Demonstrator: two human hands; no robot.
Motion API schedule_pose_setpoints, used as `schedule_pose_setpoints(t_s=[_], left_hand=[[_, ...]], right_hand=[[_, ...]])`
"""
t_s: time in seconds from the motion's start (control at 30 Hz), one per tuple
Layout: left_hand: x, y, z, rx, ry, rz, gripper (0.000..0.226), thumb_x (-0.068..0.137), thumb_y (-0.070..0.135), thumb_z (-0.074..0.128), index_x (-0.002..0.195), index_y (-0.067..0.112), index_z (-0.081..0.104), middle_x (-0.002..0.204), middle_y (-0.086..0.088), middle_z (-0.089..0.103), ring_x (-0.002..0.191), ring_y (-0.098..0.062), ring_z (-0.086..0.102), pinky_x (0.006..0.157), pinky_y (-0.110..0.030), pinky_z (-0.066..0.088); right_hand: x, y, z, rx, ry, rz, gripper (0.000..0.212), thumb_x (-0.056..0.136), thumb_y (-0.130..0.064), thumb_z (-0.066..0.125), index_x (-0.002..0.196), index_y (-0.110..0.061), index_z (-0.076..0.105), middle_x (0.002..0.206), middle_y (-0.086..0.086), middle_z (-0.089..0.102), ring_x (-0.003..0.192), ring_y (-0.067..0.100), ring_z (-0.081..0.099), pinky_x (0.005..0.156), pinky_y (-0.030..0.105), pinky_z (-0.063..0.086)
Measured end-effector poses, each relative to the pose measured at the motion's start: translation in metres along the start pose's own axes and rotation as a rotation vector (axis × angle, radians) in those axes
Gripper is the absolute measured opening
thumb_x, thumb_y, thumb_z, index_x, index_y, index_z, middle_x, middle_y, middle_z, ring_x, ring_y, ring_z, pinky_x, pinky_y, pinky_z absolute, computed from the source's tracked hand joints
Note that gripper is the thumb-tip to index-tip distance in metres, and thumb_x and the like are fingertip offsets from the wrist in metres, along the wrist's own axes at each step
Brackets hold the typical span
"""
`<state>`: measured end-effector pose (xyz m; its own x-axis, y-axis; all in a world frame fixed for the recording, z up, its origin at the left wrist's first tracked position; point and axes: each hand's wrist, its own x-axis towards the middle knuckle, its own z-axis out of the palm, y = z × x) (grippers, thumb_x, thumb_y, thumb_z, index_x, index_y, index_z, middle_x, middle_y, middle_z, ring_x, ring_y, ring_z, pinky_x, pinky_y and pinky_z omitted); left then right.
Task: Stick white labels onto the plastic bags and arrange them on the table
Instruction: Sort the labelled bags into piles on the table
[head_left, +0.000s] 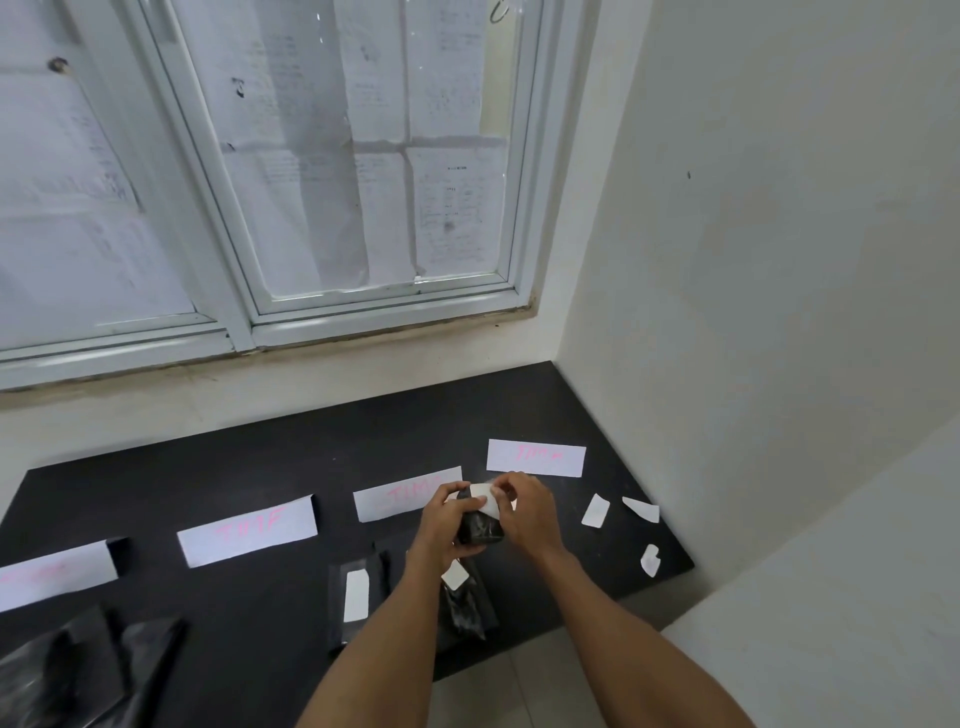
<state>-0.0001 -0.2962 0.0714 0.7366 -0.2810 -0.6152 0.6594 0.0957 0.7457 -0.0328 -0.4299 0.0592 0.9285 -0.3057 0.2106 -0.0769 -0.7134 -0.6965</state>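
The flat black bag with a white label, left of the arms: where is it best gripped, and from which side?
Probably pinch the near short end of the bag, coming from the person's side. It lies flat, lengthwise away from the person, its label covers the middle, and the near end is bare.

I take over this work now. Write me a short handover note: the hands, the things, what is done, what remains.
Left hand holds a bag above the table.
Right hand pinches a label onto that bag.
Done: two labelled bags lie at the near edge.
Left: probably press this label flat, then label the pile of bags at near left and arrange them.
Also there: four paper strips with pink writing and white scraps on the right.
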Motion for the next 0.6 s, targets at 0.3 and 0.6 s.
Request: schedule_pose_setpoints(t_s=[0.3, 0.6], left_hand=[[-0.001, 0.008, 0.003, -0.143, 0.05, 0.031, 0.022, 0.089, 0.017, 0.066, 0.111, 0.017, 0.06, 0.119, -0.016, 0.058, 0.108, -0.035, 0.058, 0.073, -0.059, 0.057], [0.0, 0.01, -0.01, -0.043, 0.157, 0.027, 0.035, 0.081, 0.033, 0.076, 0.108, 0.019, 0.059, 0.119, -0.019, 0.059, 0.108, -0.038, 0.057, 0.068, -0.058, 0.058]], right_hand=[[-0.02, -0.006, 0.005, 0.086, 0.023, 0.061, 0.068, 0.082, -0.051, 0.062, 0.139, -0.019, 0.045, 0.135, -0.002, 0.055, 0.12, 0.015, 0.053, 0.1, 0.037, 0.046], [-0.024, -0.007, 0.005, 0.329, -0.139, 0.26, 0.093, 0.055, -0.047, 0.086, 0.136, -0.034, 0.045, 0.103, -0.008, 0.065, 0.094, 0.004, 0.063, 0.08, 0.021, 0.054]])
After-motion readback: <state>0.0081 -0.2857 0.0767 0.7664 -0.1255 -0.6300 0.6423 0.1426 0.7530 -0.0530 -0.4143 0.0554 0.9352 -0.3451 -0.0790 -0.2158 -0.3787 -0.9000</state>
